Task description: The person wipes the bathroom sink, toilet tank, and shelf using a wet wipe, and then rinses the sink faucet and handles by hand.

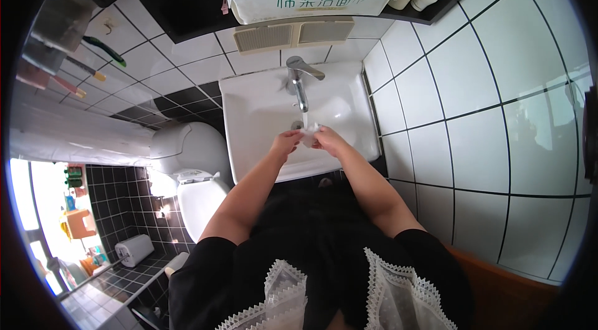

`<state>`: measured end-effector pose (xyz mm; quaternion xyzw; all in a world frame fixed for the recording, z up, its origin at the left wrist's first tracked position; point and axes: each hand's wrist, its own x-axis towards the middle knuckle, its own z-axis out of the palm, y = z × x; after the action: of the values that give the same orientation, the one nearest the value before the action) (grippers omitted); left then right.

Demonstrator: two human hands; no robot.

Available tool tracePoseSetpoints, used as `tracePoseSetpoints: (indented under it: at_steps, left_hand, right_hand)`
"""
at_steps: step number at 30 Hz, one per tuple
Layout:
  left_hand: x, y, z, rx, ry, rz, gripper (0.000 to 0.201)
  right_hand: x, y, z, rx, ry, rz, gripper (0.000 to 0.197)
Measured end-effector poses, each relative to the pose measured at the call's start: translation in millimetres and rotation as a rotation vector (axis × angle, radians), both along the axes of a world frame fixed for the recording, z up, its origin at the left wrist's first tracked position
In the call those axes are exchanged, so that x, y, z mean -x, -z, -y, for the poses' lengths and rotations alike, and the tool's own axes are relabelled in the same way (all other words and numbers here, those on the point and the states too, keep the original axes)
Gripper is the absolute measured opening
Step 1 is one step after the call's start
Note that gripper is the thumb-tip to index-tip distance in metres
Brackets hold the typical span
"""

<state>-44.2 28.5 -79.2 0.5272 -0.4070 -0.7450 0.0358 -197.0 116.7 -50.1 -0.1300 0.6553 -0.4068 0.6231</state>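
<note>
Left hand (287,144), right hand (329,142) pinching white wad (309,138) under running faucet (299,84), between drain (296,125) and front edge of sink (252,124).

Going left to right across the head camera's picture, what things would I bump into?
Green handle, toilet, left hand, small white thing, right hand, white tiled wall.

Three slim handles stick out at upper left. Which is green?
The curved dark-green handle, the uppermost; the straight dark-grey handle and the slim pink handle below it both have yellowish tips.
</note>
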Motion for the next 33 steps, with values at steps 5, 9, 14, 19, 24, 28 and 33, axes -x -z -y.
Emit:
tracePoseSetpoints:
  at_steps: [5,9,14,19,24,28,33]
  left_hand:
    - [-16,2,-2,-0.015,-0.295,-0.116,0.016]
    - [-1,-8,-11,-0.085,-0.397,-0.308,0.016]
    - [-3,-6,-17,-0.184,-0.679,-0.456,0.016]
    - [-2,-2,-15,-0.088,-0.607,-0.259,0.015]
    - [12,-1,-11,-0.036,-0.35,-0.164,0.014]
    - [19,-9,-7,-0.198,-0.272,-0.319,0.013]
    - [10,1,17,-0.162,-0.382,-0.301,0.013]
  right_hand:
    - [31,-2,1,-0.094,-0.047,-0.166,0.019]
    - [48,31,-1,-0.066,0.129,-0.038,0.019]
    - [20,13,7,-0.021,0.129,-0.119,0.026]
    - [14,6,6,0.043,0.013,0.023,0.038]
    - [12,14,5,0.071,-0.298,-0.332,0.048]
    - [16,12,7,0.117,-0.451,-0.345,0.049]
    - [41,12,0,-0.068,-0.353,-0.35,0.04]
